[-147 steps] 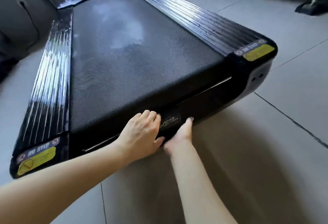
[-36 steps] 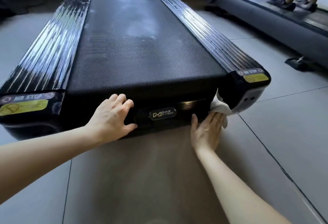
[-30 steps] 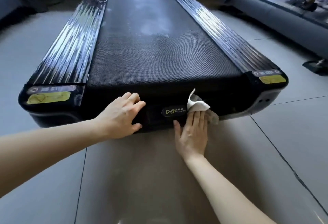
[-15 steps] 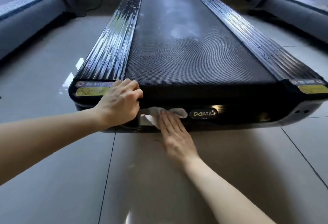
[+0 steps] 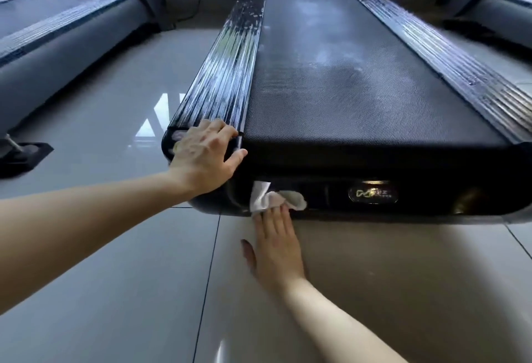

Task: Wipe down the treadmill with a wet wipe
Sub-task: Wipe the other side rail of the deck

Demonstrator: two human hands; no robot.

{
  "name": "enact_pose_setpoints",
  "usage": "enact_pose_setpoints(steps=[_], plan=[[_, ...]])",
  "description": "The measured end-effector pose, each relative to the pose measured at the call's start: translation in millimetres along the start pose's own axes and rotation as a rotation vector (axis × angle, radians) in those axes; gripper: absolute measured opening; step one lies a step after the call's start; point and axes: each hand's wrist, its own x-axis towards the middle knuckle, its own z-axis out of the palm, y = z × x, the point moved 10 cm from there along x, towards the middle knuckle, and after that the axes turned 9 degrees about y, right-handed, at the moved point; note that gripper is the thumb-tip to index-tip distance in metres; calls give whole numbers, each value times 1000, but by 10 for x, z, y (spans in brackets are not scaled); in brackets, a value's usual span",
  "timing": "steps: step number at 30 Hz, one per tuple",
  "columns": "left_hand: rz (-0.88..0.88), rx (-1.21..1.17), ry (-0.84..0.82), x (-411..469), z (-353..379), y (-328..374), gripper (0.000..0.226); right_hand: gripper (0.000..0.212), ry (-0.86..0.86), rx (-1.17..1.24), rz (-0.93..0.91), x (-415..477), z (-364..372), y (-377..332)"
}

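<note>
A black treadmill (image 5: 359,98) lies low on the tiled floor, its rear end facing me. My left hand (image 5: 205,155) rests on the rear left corner, fingers spread over the corner cap and the end of the ribbed side rail. My right hand (image 5: 275,244) presses a crumpled white wet wipe (image 5: 273,198) against the rear end panel with straight fingers, left of the logo badge (image 5: 372,193). The fingertips are partly tucked under the wipe.
A second treadmill (image 5: 57,26) runs along the left, its foot (image 5: 21,155) on the floor beside me. Another machine (image 5: 495,3) stands at the far right. Glossy grey floor tiles (image 5: 115,276) lie between them and under my arms.
My right hand has slid the wipe leftward along the rear panel, from the right corner past the logo. My left hand moved left onto the corner cap. My view shifted left too.
</note>
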Motion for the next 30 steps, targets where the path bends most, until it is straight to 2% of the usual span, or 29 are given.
enact_pose_setpoints(steps=[3,8,13,16,21,24,26,30], plan=[[10,-24,17,-32,-25,-11,51,72,-30,162,-85,106,34,-404],[33,-4,38,-21,12,-46,54,44,141,244,-241,296,-339,89],[27,1,17,7,52,-24,59,9,316,124,-34,645,-695,568],[30,-17,11,33,27,-38,58,5,338,52,147,781,-706,685],[32,-82,2,24,-8,-88,57,1,279,384,451,834,-502,436],[49,-74,2,8,-5,-121,58,17,214,610,545,917,-364,168],[63,-68,13,-5,-1,-136,58,20,194,637,494,942,-339,120],[92,-36,50,7,2,-131,58,28,132,256,111,850,-434,101]])
